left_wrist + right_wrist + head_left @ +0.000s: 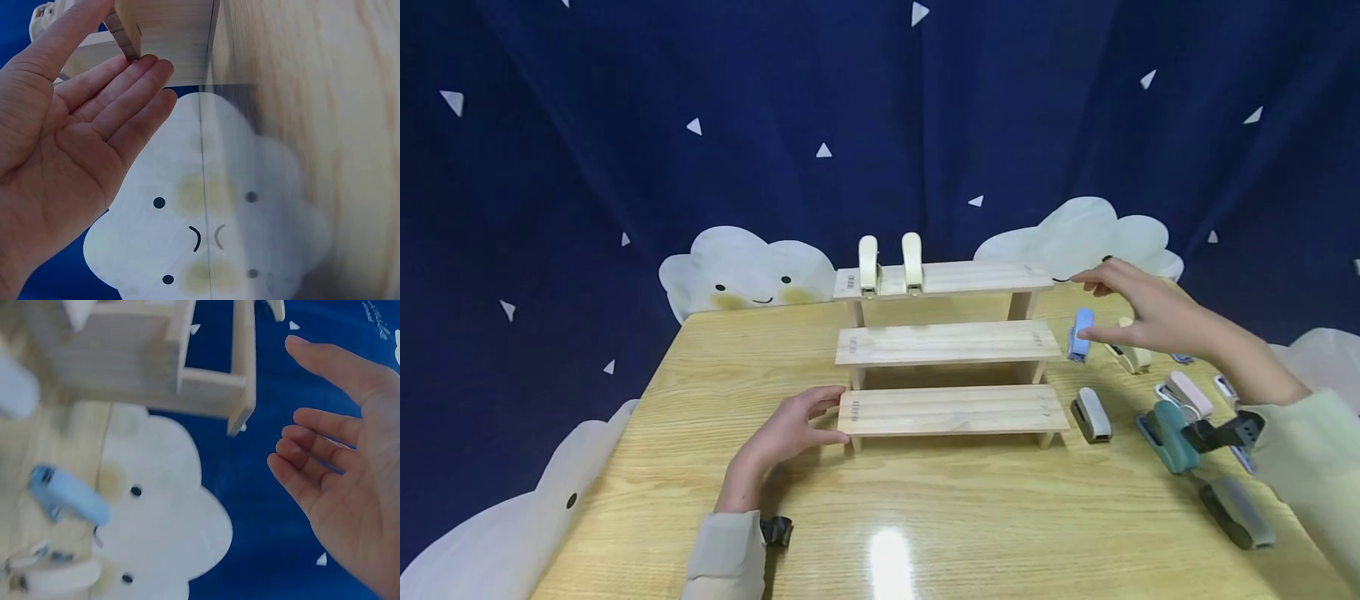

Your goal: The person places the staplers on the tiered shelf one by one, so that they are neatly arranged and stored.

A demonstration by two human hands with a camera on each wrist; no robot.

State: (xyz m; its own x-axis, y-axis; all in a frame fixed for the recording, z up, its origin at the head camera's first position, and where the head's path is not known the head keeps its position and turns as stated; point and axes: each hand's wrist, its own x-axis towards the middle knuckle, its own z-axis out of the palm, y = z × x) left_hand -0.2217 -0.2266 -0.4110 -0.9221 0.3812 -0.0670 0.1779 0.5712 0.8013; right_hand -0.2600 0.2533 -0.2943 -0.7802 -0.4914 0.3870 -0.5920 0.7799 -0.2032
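Wooden table [1000,517]: one three-tier shelf [951,342], two staplers [868,260] [912,258] atop.

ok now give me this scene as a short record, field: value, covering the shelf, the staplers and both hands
shelf: three-tier wooden shelf on a wooden table
top tier: two cream staplers, side by side toward its left end
left hand: spans the left end of the bottom tier between thumb and fingers
right hand: holds nothing, raised beyond the shelf's right end
on table, right: blue stapler, pink stapler, teal stapler, others
unclear: full count, since the right arm hides some
backdrop: dark blue curtain, white triangles
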